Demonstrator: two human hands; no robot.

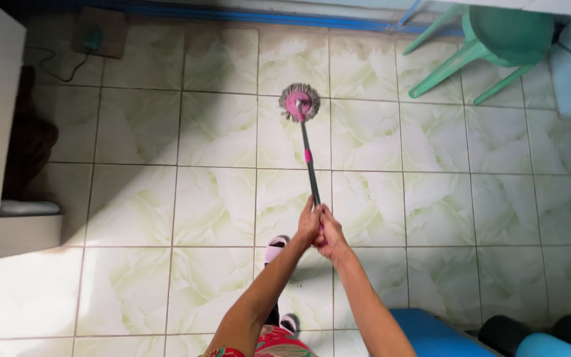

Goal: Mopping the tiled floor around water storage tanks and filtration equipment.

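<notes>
At the centre of the room, the left hand and right hand are both wrapped tight around the near end of a long grey mop handle with pink bands, touching each other. Its round grey-fringed mop head with a pink hub rests on the pale green marbled floor tiles. A green plastic chair stands well apart.

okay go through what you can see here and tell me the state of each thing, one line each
Mop: head down flat on the tiled floor, handle tilted back toward the person.
Left hand: closed around the mop handle.
Right hand: closed around the handle, touching the left hand.
Green plastic chair: standing upright on its legs.
Cord: lying loose on the floor.
</notes>
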